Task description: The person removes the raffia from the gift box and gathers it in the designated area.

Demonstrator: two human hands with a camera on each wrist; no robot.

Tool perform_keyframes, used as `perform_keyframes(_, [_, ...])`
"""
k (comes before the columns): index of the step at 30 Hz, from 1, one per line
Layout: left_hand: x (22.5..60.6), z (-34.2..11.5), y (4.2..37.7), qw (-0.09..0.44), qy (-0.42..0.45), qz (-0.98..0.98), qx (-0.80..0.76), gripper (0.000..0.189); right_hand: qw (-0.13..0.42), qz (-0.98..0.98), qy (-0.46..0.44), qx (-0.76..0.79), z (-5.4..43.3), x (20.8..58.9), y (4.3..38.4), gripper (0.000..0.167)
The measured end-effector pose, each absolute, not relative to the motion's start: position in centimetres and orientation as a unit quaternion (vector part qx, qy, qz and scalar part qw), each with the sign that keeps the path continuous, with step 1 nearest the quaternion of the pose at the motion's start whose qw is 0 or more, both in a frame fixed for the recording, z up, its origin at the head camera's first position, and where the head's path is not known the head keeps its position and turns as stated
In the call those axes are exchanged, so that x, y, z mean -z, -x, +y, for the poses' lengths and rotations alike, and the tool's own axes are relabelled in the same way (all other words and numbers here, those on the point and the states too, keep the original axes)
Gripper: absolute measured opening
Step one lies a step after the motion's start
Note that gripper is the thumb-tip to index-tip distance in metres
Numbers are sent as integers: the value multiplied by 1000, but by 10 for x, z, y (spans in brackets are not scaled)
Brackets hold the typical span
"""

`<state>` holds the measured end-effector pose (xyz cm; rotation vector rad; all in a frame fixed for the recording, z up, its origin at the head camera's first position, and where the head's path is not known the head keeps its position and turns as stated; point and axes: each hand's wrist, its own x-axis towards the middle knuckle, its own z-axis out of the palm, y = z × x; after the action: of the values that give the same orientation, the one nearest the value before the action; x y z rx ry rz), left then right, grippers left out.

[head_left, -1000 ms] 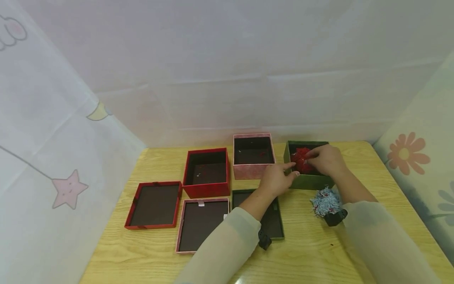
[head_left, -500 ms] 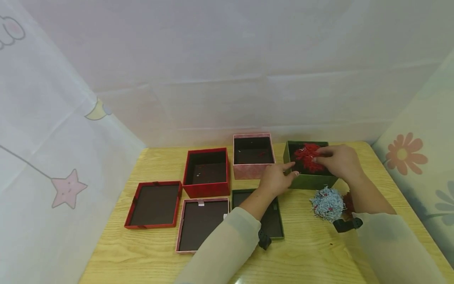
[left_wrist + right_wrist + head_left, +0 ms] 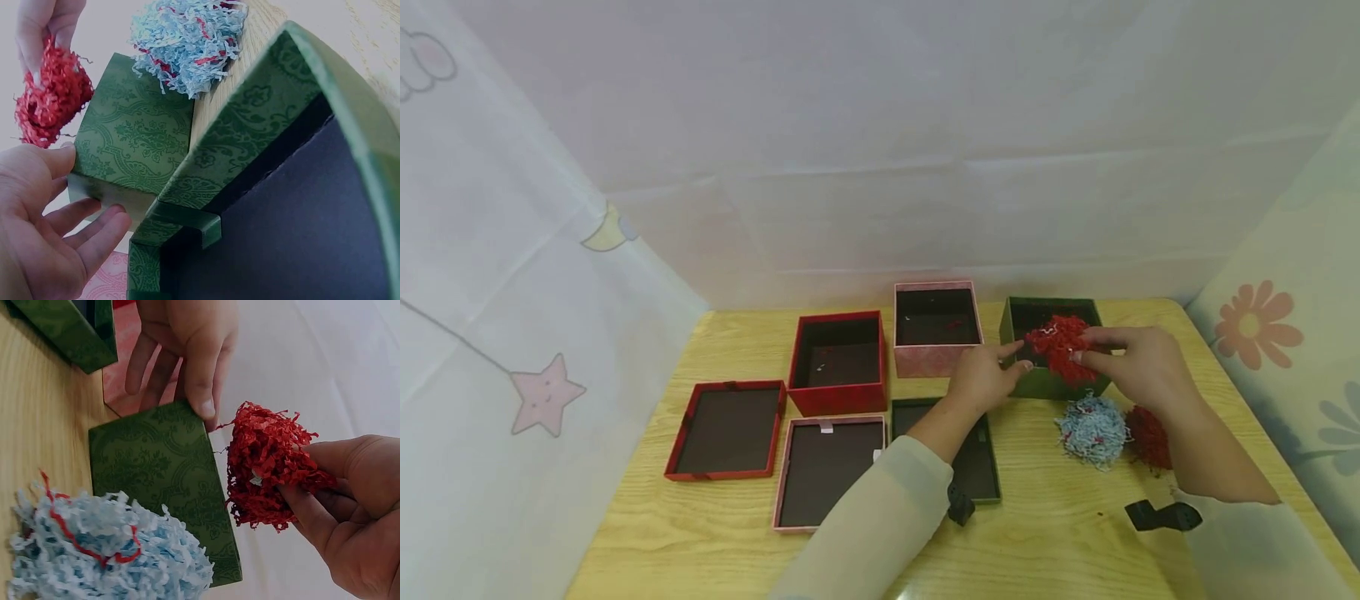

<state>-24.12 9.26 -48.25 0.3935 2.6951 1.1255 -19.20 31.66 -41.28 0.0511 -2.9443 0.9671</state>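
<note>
In the head view my right hand (image 3: 1142, 367) pinches a clump of red shredded paper (image 3: 1063, 346), with a white bit in it, above the front right part of the green box (image 3: 1052, 385). My left hand (image 3: 985, 379) holds that box at its front left corner, thumb and finger at the rim. The right wrist view shows the red clump (image 3: 269, 465) between thumb and fingers, apart from the box wall (image 3: 162, 481). A pale blue clump of shredded paper (image 3: 1093, 429) with red strands lies before the box, beside a dark red clump (image 3: 1148, 437).
Left of the green box stand an open pink box (image 3: 936, 360) and a red box (image 3: 838, 400), with scraps inside. In front lie a red lid (image 3: 726, 429), a pink lid (image 3: 827, 475) and a green lid (image 3: 977, 467), partly under my left arm. Cloth hangs behind the table (image 3: 1045, 533).
My right hand has lifted the red shredded paper up from inside the green box and drawn it right and toward me. The dark red clump has come into sight. My left hand stays put.
</note>
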Motion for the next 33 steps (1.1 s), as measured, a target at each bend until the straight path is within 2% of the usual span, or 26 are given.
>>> perform_keyframes(8, [485, 95, 242, 74, -133, 916, -372, 42, 8, -949, -20, -315, 313, 417, 160, 44])
perform_keyframes(15, [483, 94, 242, 93, -128, 916, -369, 45, -5, -941, -37, -337, 305, 439, 143, 35])
perform_keyframes(25, [483, 92, 243, 97, -123, 916, -370, 45, -10, -939, -64, -338, 289, 475, 140, 24])
perform_keyframes(33, [484, 97, 243, 89, -123, 919, -364, 45, 10, -952, -116, -284, 282, 492, 140, 20])
